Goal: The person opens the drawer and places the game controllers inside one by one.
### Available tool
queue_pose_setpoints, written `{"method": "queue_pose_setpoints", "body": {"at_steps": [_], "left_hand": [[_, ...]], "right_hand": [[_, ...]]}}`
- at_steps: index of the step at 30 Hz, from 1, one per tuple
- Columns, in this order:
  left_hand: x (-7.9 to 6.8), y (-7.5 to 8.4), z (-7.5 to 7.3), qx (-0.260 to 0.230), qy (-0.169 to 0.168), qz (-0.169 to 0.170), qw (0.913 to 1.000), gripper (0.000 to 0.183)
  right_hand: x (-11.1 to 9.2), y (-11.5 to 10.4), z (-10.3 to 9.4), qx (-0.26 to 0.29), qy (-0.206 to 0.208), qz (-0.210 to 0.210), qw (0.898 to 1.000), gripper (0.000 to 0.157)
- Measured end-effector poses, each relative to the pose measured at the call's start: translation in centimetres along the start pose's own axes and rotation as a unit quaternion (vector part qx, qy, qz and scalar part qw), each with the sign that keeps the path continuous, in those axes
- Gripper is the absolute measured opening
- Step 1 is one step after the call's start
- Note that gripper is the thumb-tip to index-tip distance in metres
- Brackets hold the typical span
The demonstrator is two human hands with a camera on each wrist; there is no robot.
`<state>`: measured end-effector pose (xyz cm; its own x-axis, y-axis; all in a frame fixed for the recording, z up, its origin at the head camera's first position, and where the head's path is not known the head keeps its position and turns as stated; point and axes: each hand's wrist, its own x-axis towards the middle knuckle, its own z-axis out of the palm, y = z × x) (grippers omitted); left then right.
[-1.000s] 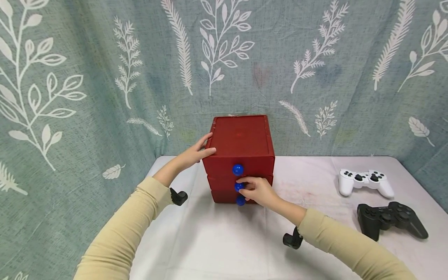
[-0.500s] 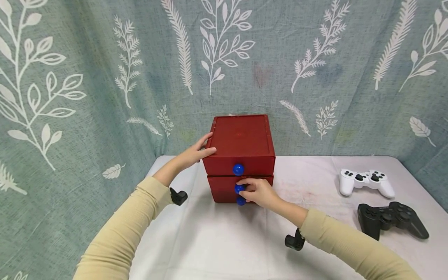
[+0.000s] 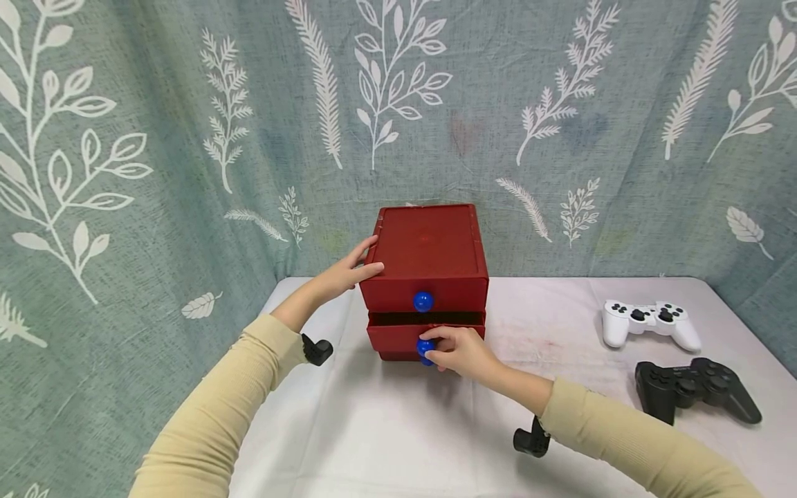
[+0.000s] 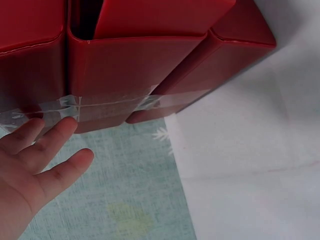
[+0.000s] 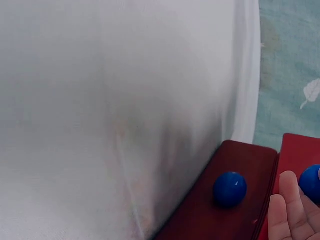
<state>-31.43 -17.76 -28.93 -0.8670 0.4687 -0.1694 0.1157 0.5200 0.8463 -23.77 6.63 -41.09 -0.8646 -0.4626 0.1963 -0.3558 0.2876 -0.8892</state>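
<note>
A red box with three stacked drawers (image 3: 429, 242) stands on the table, each drawer bearing a round blue knob. The middle drawer (image 3: 392, 337) is pulled partway out, with a dark gap above its front. My right hand (image 3: 463, 353) pinches that drawer's blue knob (image 3: 425, 347) between thumb and fingers. In the right wrist view the bottom drawer's knob (image 5: 230, 189) shows beside my fingers. My left hand (image 3: 342, 275) rests on the box's upper left edge with its fingers spread. Clear tape (image 4: 110, 105) runs along the box's side in the left wrist view.
On the right of the white-covered table (image 3: 386, 443) lie a white game controller (image 3: 650, 324) and a black game controller (image 3: 696, 389). A green curtain (image 3: 261, 138) with white leaf patterns hangs behind and at the left.
My right hand has drawn the middle drawer toward me, and the gap above its front has widened. The left hand stays in place on the box.
</note>
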Motion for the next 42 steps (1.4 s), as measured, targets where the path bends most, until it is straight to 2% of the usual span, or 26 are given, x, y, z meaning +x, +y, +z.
{"method": "queue_pose_setpoints", "body": {"at_steps": [15, 28, 42], "left_hand": [[-0.2, 0.3, 0.0, -0.009, -0.004, -0.004, 0.9999, 0.069], [-0.2, 0.4, 0.2, -0.014, -0.004, 0.001, 0.9999, 0.069], [-0.4, 0.4, 0.1, 0.001, -0.002, 0.004, 1.0000, 0.069]], "right_hand": [[-1.7, -0.4, 0.7, 0.011, -0.018, -0.003, 1.000, 0.028], [-3.1, -1.5, 1.2, 0.037, -0.026, 0.016, 0.999, 0.028], [-4.2, -1.8, 1.5, 0.039, -0.033, 0.014, 0.999, 0.028]]}}
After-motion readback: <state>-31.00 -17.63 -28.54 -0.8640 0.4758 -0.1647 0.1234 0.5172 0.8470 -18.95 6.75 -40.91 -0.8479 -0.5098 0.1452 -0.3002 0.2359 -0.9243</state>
